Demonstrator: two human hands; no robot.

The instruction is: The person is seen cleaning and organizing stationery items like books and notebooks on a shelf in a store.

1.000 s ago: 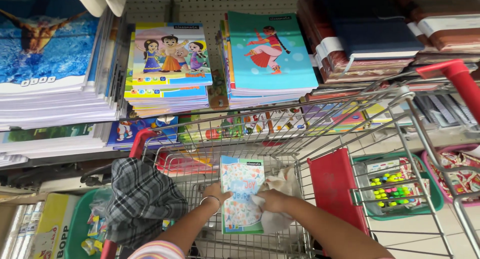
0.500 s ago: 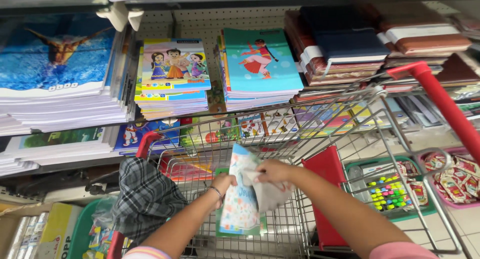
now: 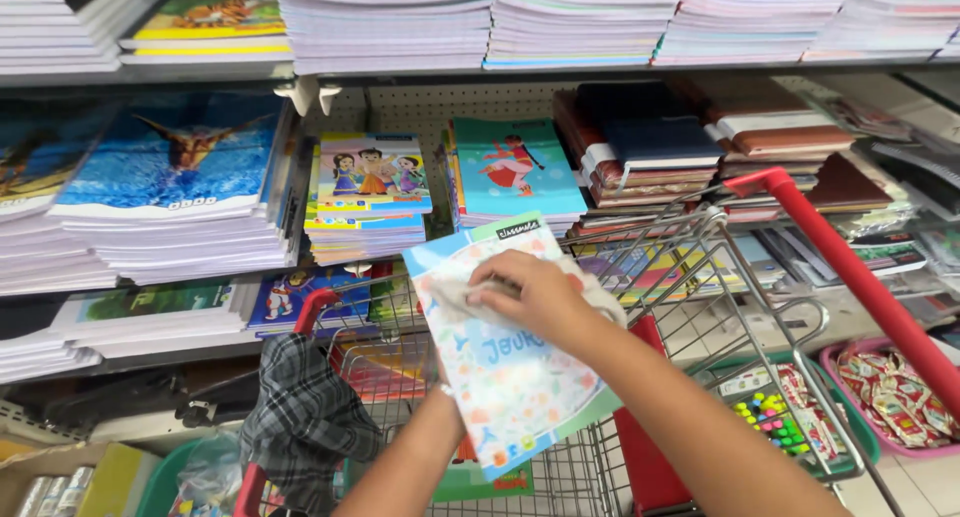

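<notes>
Hands (image 3: 540,297) higher now, holding the patterned notebook (image 3: 505,362) and cloth (image 3: 470,287) above the cart (image 3: 690,267).

The notebook (image 3: 505,362) is thin and soft-covered, pale blue with small coloured dots and flowers and a green strip along its lower edge. It stands almost upright in the lower middle of the frame, tilted so its top leans to the left, cover facing the camera. A whitish cloth (image 3: 470,295) lies crumpled flat against the upper part of the cover.
</notes>
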